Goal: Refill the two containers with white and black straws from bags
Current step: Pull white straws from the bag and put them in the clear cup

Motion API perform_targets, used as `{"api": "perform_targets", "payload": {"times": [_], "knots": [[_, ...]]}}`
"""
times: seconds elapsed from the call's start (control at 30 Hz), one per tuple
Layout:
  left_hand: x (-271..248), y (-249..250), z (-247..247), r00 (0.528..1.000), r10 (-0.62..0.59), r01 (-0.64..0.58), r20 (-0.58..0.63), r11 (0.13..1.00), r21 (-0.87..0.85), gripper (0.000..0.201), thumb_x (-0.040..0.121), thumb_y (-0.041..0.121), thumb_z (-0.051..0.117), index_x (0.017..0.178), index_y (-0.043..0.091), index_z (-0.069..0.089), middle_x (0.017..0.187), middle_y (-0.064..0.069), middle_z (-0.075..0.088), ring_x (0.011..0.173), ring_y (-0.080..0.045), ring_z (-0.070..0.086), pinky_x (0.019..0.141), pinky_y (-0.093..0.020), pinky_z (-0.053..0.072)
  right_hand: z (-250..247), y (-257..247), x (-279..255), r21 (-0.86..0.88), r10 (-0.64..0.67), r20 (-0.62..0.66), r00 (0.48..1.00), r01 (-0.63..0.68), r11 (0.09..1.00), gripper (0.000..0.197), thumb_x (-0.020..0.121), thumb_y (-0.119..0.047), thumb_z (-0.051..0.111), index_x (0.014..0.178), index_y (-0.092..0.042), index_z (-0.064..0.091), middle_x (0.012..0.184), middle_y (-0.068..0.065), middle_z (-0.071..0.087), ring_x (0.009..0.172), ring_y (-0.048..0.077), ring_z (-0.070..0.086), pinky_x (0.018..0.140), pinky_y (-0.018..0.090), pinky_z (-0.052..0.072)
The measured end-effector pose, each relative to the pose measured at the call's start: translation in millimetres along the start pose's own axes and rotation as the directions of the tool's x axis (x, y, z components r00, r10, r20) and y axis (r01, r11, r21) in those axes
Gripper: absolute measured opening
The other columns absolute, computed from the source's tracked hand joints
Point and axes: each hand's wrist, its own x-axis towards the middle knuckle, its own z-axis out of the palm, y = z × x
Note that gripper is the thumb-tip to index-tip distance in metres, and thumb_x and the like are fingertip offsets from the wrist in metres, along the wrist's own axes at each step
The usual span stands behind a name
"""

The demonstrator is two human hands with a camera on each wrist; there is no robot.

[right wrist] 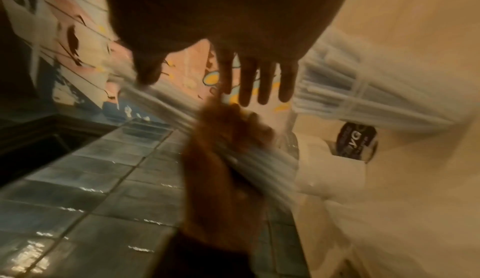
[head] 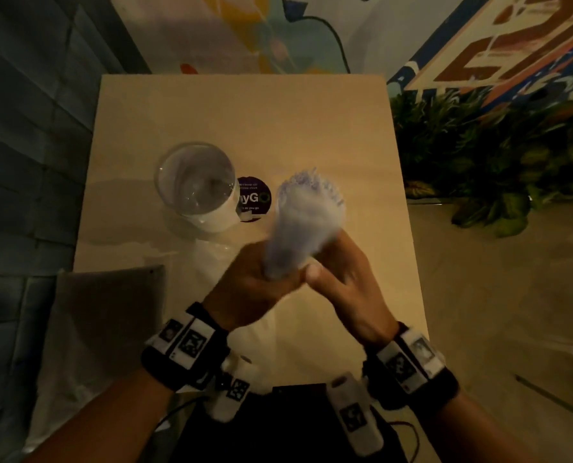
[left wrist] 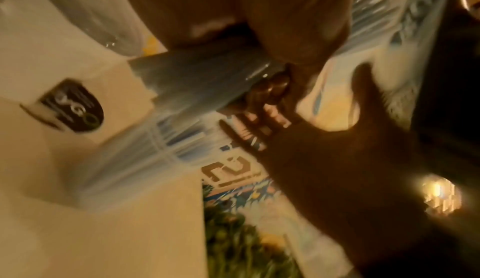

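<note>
White straws [head: 306, 225]: one bundle, left hand [head: 255, 282] gripping; right hand [head: 341, 279] flat, fingers straight; one container [head: 196, 185].

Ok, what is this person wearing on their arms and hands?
Both forearms are bare, with no sleeves or gloves. Each wrist carries a black band set with white blocks bearing black square-patterned markers. A white marker-tagged unit hangs beneath each wrist.

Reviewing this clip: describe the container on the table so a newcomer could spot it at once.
Start at the pale square table in the middle of the head view. Left of its centre stands a clear round container, partly covering a dark round sticker. Unlike the blurred bundle of white straws gripped by the left hand, it rests on the table, untouched.
</note>
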Motion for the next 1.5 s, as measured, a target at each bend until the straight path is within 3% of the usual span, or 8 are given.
{"api": "perform_targets", "payload": {"times": [0.1, 0.27, 0.67, 0.87, 1.07, 1.27, 1.4, 1.5], "knots": [[-4.8, -20.4, 13.5, 0.982, -0.09, 0.048, 0.167, 0.97, 0.237, 0.028, 0.088, 0.03, 0.065, 0.115, 0.023, 0.065, 0.112, -0.007, 0.07, 0.099, -0.009, 0.064, 0.087, -0.036, 0.053, -2.0, -10.0, -2.4, 0.023, -0.021, 0.065, 0.998, 0.02, 1.0, 0.031, 0.079, -0.027, 0.077, 0.097, -0.002, 0.071, 0.106, 0.014, 0.073, 0.107, 0.03, 0.068, 0.098, 0.046, 0.052], [6.7, -28.9, 30.0, 0.978, -0.141, 0.085, 0.154, 0.943, 0.321, 0.057, 0.084, 0.016, 0.075, 0.134, 0.006, 0.051, 0.128, -0.006, 0.063, 0.115, -0.018, 0.061, 0.092, -0.018, 0.048, -2.8, -1.7, 5.9, 0.054, 0.031, -0.131, 0.991, -0.025, 0.998, 0.033, 0.084, -0.033, 0.076, 0.067, -0.008, 0.062, 0.059, 0.013, 0.064, 0.053, 0.035, 0.062, 0.06, 0.051, 0.057], [65.0, -71.2, -25.7, 0.996, 0.063, -0.008, -0.066, 0.786, 0.619, 0.034, 0.079, 0.015, 0.078, 0.105, 0.017, 0.057, 0.072, 0.002, 0.056, 0.064, -0.013, 0.055, 0.064, -0.025, 0.051, -32.2, -9.4, 73.5, -0.069, -0.205, -0.438, 0.876, 0.194, 0.978, 0.026, 0.093, -0.018, 0.065, 0.068, -0.024, 0.063, 0.058, 0.006, 0.061, 0.058, 0.035, 0.063, 0.063, 0.045, 0.053], [92.6, -79.2, -12.1, 0.997, 0.045, 0.011, -0.07, 0.76, 0.649, 0.029, 0.081, 0.027, 0.077, 0.107, 0.018, 0.067, 0.068, 0.001, 0.065, 0.062, -0.013, 0.06, 0.066, -0.031, 0.054, -36.6, 3.7, 89.5, -0.143, -0.225, -0.44, 0.869, 0.18, 0.973, 0.026, 0.095, -0.01, 0.065, 0.07, -0.014, 0.06, 0.059, 0.011, 0.061, 0.058, 0.035, 0.065, 0.061, 0.037, 0.053], [93.4, -80.3, -15.4, 0.992, 0.049, 0.033, -0.116, 0.787, 0.616, 0.012, 0.09, 0.021, 0.069, 0.092, 0.01, 0.074, 0.087, -0.006, 0.073, 0.077, -0.017, 0.065, 0.065, -0.011, 0.043, -44.4, 6.8, 98.1, -0.155, -0.261, -0.465, 0.846, 0.212, 0.965, 0.028, 0.096, -0.009, 0.063, 0.068, -0.011, 0.059, 0.059, 0.014, 0.06, 0.057, 0.034, 0.063, 0.061, 0.04, 0.053], [93.4, -68.3, -19.2, 0.988, 0.114, -0.019, -0.102, 0.755, 0.655, 0.024, 0.094, 0.026, 0.059, 0.089, 0.008, 0.074, 0.087, -0.011, 0.072, 0.079, -0.026, 0.063, 0.075, -0.04, 0.052, -39.9, 15.5, 103.6, -0.147, -0.251, -0.468, 0.847, 0.206, 0.967, 0.025, 0.095, -0.009, 0.065, 0.071, -0.007, 0.059, 0.062, 0.017, 0.061, 0.059, 0.036, 0.063, 0.062, 0.036, 0.053], [92.0, -70.6, -24.0, 0.989, 0.117, -0.042, -0.094, 0.815, 0.578, 0.027, 0.091, 0.028, 0.06, 0.09, 0.004, 0.072, 0.083, -0.011, 0.071, 0.075, -0.025, 0.066, 0.073, -0.042, 0.054, -31.6, 36.4, 105.7, -0.249, -0.227, -0.412, 0.882, 0.131, 0.96, 0.023, 0.092, -0.014, 0.071, 0.073, -0.005, 0.061, 0.071, 0.02, 0.066, 0.065, 0.035, 0.065, 0.064, 0.044, 0.055], [88.2, -68.8, -23.5, 0.989, 0.11, -0.04, -0.102, 0.849, 0.526, 0.028, 0.088, 0.032, 0.061, 0.092, 0.005, 0.072, 0.078, -0.009, 0.07, 0.071, -0.022, 0.066, 0.069, -0.04, 0.055, -26.9, 42.4, 102.4, -0.264, -0.222, -0.366, 0.904, 0.128, 0.956, 0.015, 0.087, -0.006, 0.075, 0.086, 0.0, 0.061, 0.082, 0.009, 0.066, 0.075, 0.016, 0.065, 0.071, 0.03, 0.053]]}}
